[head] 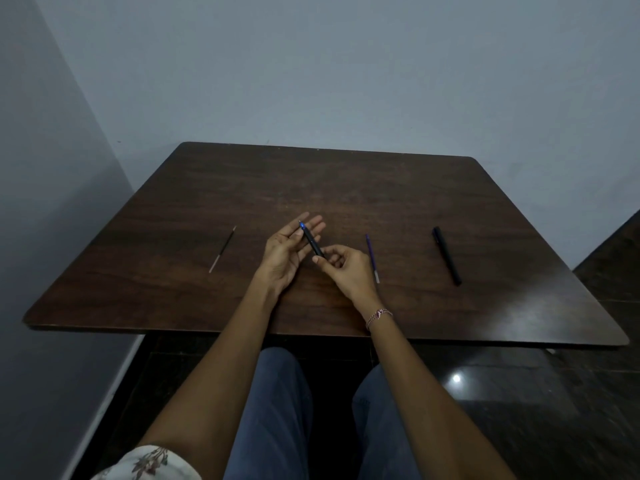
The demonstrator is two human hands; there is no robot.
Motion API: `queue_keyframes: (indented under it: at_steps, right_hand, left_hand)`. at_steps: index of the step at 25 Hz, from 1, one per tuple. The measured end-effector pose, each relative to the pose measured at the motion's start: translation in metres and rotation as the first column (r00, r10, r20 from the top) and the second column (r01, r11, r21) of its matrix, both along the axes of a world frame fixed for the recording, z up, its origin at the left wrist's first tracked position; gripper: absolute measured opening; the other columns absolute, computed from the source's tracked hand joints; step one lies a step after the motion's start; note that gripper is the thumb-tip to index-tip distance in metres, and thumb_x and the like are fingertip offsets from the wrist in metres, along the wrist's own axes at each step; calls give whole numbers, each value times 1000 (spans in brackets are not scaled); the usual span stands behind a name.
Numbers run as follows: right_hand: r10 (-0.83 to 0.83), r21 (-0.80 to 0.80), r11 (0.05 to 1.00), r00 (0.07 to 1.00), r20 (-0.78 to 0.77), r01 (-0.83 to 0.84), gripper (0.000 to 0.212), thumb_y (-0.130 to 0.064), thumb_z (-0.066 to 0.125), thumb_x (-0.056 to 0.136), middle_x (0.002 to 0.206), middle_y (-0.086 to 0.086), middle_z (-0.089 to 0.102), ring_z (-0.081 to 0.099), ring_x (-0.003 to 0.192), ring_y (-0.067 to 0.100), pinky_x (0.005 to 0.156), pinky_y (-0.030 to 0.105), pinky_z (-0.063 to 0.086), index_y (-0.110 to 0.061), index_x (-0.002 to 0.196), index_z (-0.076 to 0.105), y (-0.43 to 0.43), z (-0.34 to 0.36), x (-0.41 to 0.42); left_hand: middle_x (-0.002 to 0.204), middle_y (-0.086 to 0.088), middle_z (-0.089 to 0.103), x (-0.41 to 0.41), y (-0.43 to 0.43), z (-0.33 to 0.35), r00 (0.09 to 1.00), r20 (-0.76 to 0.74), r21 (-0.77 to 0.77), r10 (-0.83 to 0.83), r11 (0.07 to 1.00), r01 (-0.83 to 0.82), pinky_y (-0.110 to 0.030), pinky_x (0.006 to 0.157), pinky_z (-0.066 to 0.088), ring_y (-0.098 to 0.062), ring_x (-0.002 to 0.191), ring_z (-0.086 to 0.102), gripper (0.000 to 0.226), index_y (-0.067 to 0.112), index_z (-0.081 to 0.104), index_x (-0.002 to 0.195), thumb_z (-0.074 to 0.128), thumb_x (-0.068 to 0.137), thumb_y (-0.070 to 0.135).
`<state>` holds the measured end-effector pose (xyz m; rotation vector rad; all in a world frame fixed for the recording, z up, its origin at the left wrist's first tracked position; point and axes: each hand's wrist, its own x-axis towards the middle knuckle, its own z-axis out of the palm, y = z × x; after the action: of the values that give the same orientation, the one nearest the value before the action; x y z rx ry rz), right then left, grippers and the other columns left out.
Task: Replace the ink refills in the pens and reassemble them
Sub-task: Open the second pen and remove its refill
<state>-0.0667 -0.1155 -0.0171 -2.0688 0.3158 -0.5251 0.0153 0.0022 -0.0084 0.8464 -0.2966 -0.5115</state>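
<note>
My right hand point(346, 271) pinches the near end of the pen point(311, 239); my left hand point(285, 249) lies flat-fingered beneath its tip, which points away-left.

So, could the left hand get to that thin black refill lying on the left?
Probably yes. The black refill lies on the table to the left of the left hand, with nothing between them. That hand's fingers are straight, only backing the pen that the right hand pinches.

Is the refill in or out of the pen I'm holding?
Likely in: a blue tip pokes from the end of the pen.
</note>
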Motion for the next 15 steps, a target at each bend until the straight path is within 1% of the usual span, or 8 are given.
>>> queue_keyframes:
  at_steps: [2, 5, 7, 9, 11, 12, 14, 15]
  right_hand:
    - [5, 8, 1000, 1000, 0, -5, 17, -29, 76, 77, 54, -13, 51, 47, 46, -4, 49, 9, 37, -20, 92, 73, 0, 0, 0]
    - [26, 38, 999, 1000, 13, -26, 18, -26, 76, 78, 56, -13, 51, 46, 47, -3, 51, 10, 37, -18, 94, 73, 0, 2, -2]
    - [55, 49, 997, 998, 15, -55, 19, -25, 76, 78, 58, -12, 52, 45, 47, -2, 52, 11, 37, -18, 95, 73, 1, 2, -3]
    - [82, 45, 996, 997, 17, -82, 18, -25, 77, 77, 59, -12, 52, 46, 48, -3, 51, 10, 37, -19, 94, 73, 2, 3, -4]
    - [102, 50, 993, 994, 22, -103, 17, -25, 77, 76, 60, -13, 52, 46, 50, -3, 51, 8, 37, -21, 92, 73, 2, 3, -4]
    - [100, 59, 993, 995, 28, -101, 16, -25, 77, 76, 60, -12, 52, 46, 50, -3, 51, 9, 37, -22, 91, 72, 2, 2, -4]
    - [67, 96, 993, 997, 47, -71, 15, -25, 77, 76, 59, -11, 52, 45, 50, -1, 52, 13, 39, -22, 90, 72, 1, 1, -3]
    - [48, 117, 992, 997, 53, -54, 15, -25, 77, 77, 59, -11, 52, 45, 51, 1, 53, 16, 40, -22, 90, 71, 0, 0, -2]
  left_hand:
    - [109, -10, 68, 0, 1, 1, 1000, -7, 4, 18, 1000, -18, -27, 88, 54, -19, 102, 68, 33, 5, 53, 120, 38, 94, -7]
    - [85, -1, 74, -3, 0, 3, 989, -17, 55, 149, 987, -148, -20, 72, 56, -11, 83, 71, 25, 8, 61, 105, 49, 90, -7]
    - [70, 5, 71, -4, -2, 4, 972, -20, 87, 235, 969, -232, -17, 64, 54, -6, 68, 68, 23, 11, 62, 93, 54, 87, -9]
    - [62, 8, 66, -4, -4, 4, 959, -5, 111, 284, 953, -282, -15, 60, 52, -3, 60, 62, 23, 13, 59, 82, 57, 84, -10]
    - [61, 9, 64, -5, -4, 4, 955, 15, 125, 296, 947, -295, -16, 60, 49, -5, 61, 59, 23, 13, 57, 78, 58, 85, -8]
    - [64, 8, 65, -6, -4, 5, 958, 10, 119, 285, 951, -284, -16, 60, 50, -6, 64, 59, 19, 13, 59, 80, 57, 86, -5]
    - [80, 2, 71, -5, 0, 4, 979, -30, 73, 204, 977, -201, -19, 66, 54, -10, 78, 66, 11, 12, 64, 94, 54, 92, 9]
    - [92, -2, 73, -4, 2, 4, 989, -51, 43, 136, 990, -134, -22, 71, 55, -13, 89, 68, 18, 11, 64, 103, 49, 95, 15]
